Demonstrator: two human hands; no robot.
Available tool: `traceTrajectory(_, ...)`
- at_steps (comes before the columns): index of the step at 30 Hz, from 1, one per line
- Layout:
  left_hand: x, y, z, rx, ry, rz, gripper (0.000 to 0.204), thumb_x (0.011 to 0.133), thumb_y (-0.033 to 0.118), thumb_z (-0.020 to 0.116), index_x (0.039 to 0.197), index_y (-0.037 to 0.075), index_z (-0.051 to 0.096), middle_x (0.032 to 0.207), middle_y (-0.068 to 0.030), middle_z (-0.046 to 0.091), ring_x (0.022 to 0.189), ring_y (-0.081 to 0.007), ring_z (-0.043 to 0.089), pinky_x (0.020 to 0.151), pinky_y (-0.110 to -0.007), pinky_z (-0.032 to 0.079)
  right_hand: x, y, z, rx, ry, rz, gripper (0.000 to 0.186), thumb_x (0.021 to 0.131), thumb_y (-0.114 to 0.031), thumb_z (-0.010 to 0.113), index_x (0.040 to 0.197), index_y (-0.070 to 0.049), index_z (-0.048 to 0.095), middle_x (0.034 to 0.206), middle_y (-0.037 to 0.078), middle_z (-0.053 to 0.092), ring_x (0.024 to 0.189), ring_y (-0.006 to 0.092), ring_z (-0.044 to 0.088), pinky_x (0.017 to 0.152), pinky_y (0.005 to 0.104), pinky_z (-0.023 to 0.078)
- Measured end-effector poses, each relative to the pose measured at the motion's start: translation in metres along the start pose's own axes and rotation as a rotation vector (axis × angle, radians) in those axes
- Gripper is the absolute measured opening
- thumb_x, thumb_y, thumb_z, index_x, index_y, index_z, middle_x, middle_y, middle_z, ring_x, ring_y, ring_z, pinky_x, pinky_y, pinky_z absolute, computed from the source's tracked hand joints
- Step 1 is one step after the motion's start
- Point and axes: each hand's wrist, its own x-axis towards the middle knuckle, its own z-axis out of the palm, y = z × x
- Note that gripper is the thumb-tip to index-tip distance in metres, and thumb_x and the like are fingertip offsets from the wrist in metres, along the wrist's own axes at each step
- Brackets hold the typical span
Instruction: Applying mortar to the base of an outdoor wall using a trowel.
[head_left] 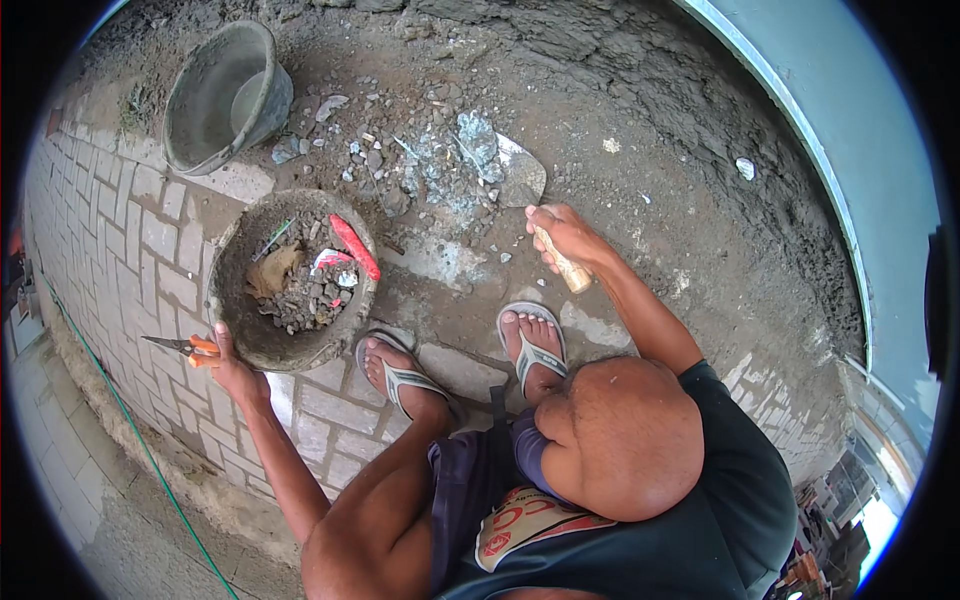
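Note:
My right hand (568, 238) is closed round the wooden handle of a trowel (523, 178). The trowel's flat metal blade rests on the dirt, at the edge of a heap of grey rubble (440, 165) with pale bluish scraps. At the lower left rim of a mud-caked bucket (222, 270), my left hand (235, 372) has its fingers closed on orange-handled pliers (190, 347), the dark pointed jaws sticking out to the left. Inside the bucket lie small stones (312, 298), a brown scrap (273, 272), a red piece (354, 246) and bits of wrapper.
Another dirty bucket (258, 130) stands tilted beyond the first. Block paving (160, 235) covers the left side, with a green hose or cord (125, 440) along it. A rough soil bank (690, 90) and a light blue wall (850, 110) bound the right. My sandalled feet stand near the bucket.

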Motion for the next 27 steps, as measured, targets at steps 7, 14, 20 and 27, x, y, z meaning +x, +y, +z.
traceTrajectory(7,-0.007,0.008,0.018,0.009,-0.011,0.067,0.035,0.094,0.018,0.062,0.121,0.0,0.047,0.108,-0.0091,0.059,0.096,-0.0185,0.059,0.087,-0.034,0.049,0.014,-0.043,0.001,-0.076,-0.138,-0.095,0.037,0.096,-0.041,0.049,0.088,-0.005,0.049,0.063,0.001,0.047,0.046,0.0103,0.046,0.038,0.0282,0.039)
traceTrajectory(14,-0.024,0.013,0.044,0.096,0.011,0.203,0.052,0.093,0.017,0.063,0.132,0.002,0.032,0.107,-0.0078,0.056,0.095,-0.0167,0.056,0.087,-0.03,0.047,-0.036,-0.05,0.093,-0.825,-0.004,-0.9,0.044,0.097,-0.038,0.047,0.094,0.006,0.049,0.077,0.028,0.061,0.071,0.0443,0.062,0.068,0.0496,0.048)
traceTrajectory(20,-0.021,0.01,0.038,0.186,0.039,0.267,0.066,0.093,0.018,0.063,0.144,0.002,0.023,0.118,-0.0106,0.055,0.104,-0.0185,0.056,0.094,-0.032,0.045,-0.055,-0.022,0.046,-0.439,0.099,-0.324,0.042,0.098,-0.038,0.046,0.091,0.002,0.049,0.068,0.017,0.058,0.055,0.0258,0.06,0.053,0.041,0.047)
traceTrajectory(27,-0.015,0.006,0.026,0.015,-0.049,0.145,0.037,0.094,0.015,0.062,0.123,0.001,0.043,0.101,-0.0044,0.054,0.094,-0.0129,0.053,0.089,-0.029,0.044,-0.057,0.044,0.007,-0.172,-0.025,0.075,0.04,0.099,-0.039,0.046,0.095,0.001,0.05,0.066,0.004,0.049,0.047,0.0128,0.048,0.04,0.0314,0.04)
